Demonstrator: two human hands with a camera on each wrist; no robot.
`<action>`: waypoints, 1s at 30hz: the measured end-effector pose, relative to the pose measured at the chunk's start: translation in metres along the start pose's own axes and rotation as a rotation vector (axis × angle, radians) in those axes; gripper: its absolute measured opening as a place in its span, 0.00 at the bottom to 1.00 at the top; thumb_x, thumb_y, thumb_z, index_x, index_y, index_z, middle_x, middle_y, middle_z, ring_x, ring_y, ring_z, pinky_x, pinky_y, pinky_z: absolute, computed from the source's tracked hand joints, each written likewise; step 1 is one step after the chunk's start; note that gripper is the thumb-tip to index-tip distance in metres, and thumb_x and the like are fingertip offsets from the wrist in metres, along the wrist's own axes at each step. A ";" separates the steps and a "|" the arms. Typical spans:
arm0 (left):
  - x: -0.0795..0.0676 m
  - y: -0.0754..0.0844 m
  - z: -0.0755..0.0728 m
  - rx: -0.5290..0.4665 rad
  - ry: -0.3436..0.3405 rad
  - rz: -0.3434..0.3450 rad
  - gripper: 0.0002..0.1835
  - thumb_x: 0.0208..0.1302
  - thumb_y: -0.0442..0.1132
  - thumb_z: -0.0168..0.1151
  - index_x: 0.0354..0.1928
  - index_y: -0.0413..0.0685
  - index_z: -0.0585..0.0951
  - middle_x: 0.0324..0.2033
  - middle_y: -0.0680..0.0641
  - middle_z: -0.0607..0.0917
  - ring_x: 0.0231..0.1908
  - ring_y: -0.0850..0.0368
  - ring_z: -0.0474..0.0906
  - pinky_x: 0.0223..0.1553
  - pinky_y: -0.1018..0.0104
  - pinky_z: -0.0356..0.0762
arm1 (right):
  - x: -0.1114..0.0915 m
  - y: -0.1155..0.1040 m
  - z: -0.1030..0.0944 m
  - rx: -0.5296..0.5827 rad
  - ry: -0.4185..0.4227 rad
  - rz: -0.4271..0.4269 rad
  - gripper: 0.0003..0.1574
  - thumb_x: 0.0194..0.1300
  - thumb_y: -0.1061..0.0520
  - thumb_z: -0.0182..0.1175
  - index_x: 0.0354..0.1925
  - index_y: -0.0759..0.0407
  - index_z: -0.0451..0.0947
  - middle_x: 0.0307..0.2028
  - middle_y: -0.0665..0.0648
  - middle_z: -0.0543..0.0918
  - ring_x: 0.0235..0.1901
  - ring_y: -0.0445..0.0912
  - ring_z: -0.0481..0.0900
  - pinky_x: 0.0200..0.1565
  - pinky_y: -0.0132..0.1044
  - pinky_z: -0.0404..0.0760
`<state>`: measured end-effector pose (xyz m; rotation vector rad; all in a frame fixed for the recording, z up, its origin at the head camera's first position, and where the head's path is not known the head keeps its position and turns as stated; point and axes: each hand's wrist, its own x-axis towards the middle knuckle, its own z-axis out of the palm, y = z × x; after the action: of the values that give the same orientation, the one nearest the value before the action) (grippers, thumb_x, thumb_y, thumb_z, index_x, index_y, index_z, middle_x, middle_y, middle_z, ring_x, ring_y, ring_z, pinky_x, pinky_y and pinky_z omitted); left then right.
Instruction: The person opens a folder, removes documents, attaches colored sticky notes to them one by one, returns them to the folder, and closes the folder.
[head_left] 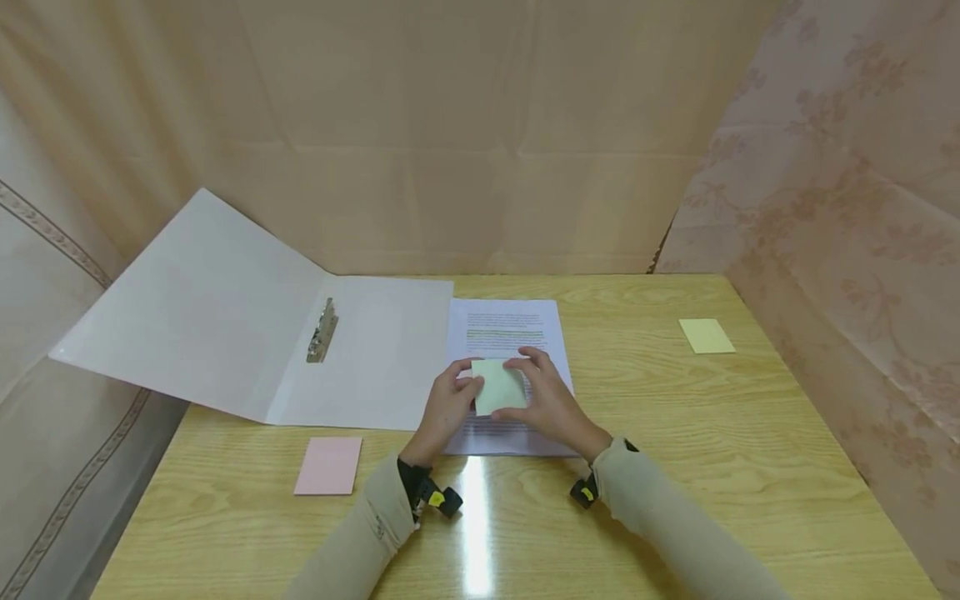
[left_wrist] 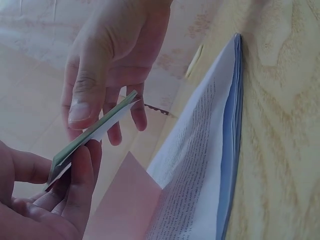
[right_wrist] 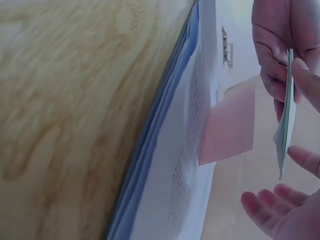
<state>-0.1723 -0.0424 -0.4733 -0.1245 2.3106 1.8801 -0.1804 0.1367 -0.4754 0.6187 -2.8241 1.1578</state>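
A pale green sticky-note pad (head_left: 498, 387) is held above the printed sheets (head_left: 512, 321). My left hand (head_left: 447, 408) pinches its left side, thumb on top and fingers underneath. On the right side, my right hand (head_left: 553, 402) reaches around the pad, index finger by the far corner and thumb by the near one. Its other fingers hang clear of the pad in the left wrist view. A pale bottom leaf splays from the pad's underside (left_wrist: 112, 122). Beneath, a pink note (right_wrist: 230, 127) stands up from the printed page, hidden from the head view.
A white folder (head_left: 382, 350) lies spread at the left, its cover raised, with a metal clip (head_left: 322, 332) near the spine. A pink pad (head_left: 328, 467) rests on the wooden table (head_left: 675, 467) at front left. A yellow pad (head_left: 707, 336) sits far right.
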 end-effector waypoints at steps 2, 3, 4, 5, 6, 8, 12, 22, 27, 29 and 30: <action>0.000 -0.001 0.000 -0.007 -0.006 -0.006 0.21 0.71 0.40 0.52 0.63 0.44 0.72 0.44 0.40 0.87 0.38 0.55 0.84 0.40 0.65 0.81 | -0.001 0.001 0.001 -0.029 0.000 -0.026 0.47 0.41 0.45 0.79 0.58 0.58 0.73 0.67 0.67 0.65 0.66 0.63 0.65 0.63 0.58 0.69; 0.001 -0.002 0.000 -0.011 -0.009 -0.009 0.21 0.71 0.40 0.52 0.64 0.44 0.72 0.44 0.40 0.87 0.39 0.55 0.84 0.40 0.64 0.81 | -0.001 0.002 0.002 -0.036 -0.003 -0.035 0.47 0.41 0.45 0.79 0.58 0.58 0.73 0.66 0.66 0.66 0.66 0.63 0.65 0.63 0.57 0.69; 0.001 -0.003 0.000 -0.014 -0.012 -0.011 0.21 0.71 0.41 0.52 0.64 0.43 0.71 0.45 0.39 0.87 0.39 0.55 0.84 0.41 0.64 0.81 | -0.002 0.002 0.003 -0.042 -0.006 -0.038 0.47 0.41 0.45 0.79 0.58 0.59 0.74 0.65 0.66 0.67 0.65 0.62 0.66 0.63 0.57 0.69; 0.001 -0.004 0.001 -0.017 -0.015 -0.012 0.22 0.71 0.41 0.52 0.64 0.43 0.71 0.45 0.39 0.87 0.40 0.55 0.84 0.40 0.65 0.81 | -0.002 0.002 0.003 -0.047 -0.011 -0.043 0.47 0.42 0.45 0.79 0.58 0.59 0.74 0.65 0.66 0.68 0.65 0.62 0.67 0.64 0.56 0.69; 0.001 -0.006 0.001 -0.022 -0.017 -0.012 0.22 0.71 0.40 0.52 0.64 0.42 0.71 0.46 0.38 0.87 0.40 0.55 0.84 0.40 0.65 0.81 | -0.003 0.002 0.004 -0.051 -0.019 -0.044 0.46 0.43 0.45 0.78 0.58 0.59 0.73 0.65 0.65 0.69 0.65 0.61 0.67 0.64 0.56 0.69; 0.001 -0.009 0.000 -0.032 -0.017 -0.011 0.22 0.71 0.40 0.52 0.63 0.41 0.72 0.46 0.38 0.86 0.39 0.56 0.83 0.39 0.67 0.80 | -0.004 0.002 0.004 -0.047 -0.036 -0.039 0.46 0.45 0.44 0.77 0.59 0.60 0.73 0.65 0.65 0.69 0.65 0.61 0.67 0.65 0.55 0.68; 0.001 -0.014 -0.001 -0.055 -0.012 -0.017 0.21 0.70 0.40 0.53 0.62 0.39 0.73 0.46 0.37 0.86 0.36 0.59 0.82 0.35 0.68 0.78 | -0.007 0.002 0.003 -0.035 -0.038 -0.048 0.39 0.53 0.43 0.72 0.59 0.60 0.75 0.65 0.65 0.69 0.66 0.60 0.67 0.65 0.56 0.68; 0.002 -0.011 0.000 -0.113 -0.020 -0.027 0.20 0.69 0.36 0.53 0.61 0.36 0.73 0.45 0.35 0.86 0.34 0.59 0.83 0.35 0.66 0.83 | -0.009 0.005 0.003 -0.028 0.015 -0.149 0.27 0.55 0.56 0.70 0.54 0.57 0.79 0.63 0.63 0.72 0.65 0.60 0.68 0.64 0.57 0.68; 0.000 -0.009 0.001 -0.105 -0.037 -0.037 0.20 0.70 0.35 0.53 0.61 0.36 0.73 0.46 0.35 0.86 0.34 0.59 0.83 0.37 0.64 0.83 | -0.010 0.007 0.005 -0.057 0.063 -0.143 0.23 0.55 0.61 0.66 0.51 0.57 0.82 0.60 0.61 0.76 0.62 0.59 0.71 0.62 0.55 0.70; 0.000 -0.009 0.001 -0.090 -0.049 -0.044 0.20 0.70 0.36 0.53 0.61 0.38 0.73 0.46 0.36 0.86 0.34 0.59 0.82 0.37 0.64 0.82 | -0.009 0.007 0.004 -0.070 0.107 -0.151 0.18 0.57 0.64 0.64 0.48 0.57 0.84 0.56 0.60 0.80 0.58 0.57 0.74 0.60 0.53 0.73; -0.001 -0.009 0.002 -0.084 -0.056 -0.044 0.20 0.70 0.37 0.53 0.61 0.38 0.73 0.46 0.37 0.86 0.33 0.59 0.81 0.36 0.65 0.82 | -0.008 0.007 0.004 -0.079 0.133 -0.161 0.16 0.57 0.65 0.63 0.45 0.57 0.85 0.53 0.59 0.82 0.56 0.56 0.76 0.58 0.52 0.74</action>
<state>-0.1700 -0.0424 -0.4818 -0.1309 2.1759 1.9340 -0.1752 0.1411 -0.4844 0.7191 -2.6398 1.0150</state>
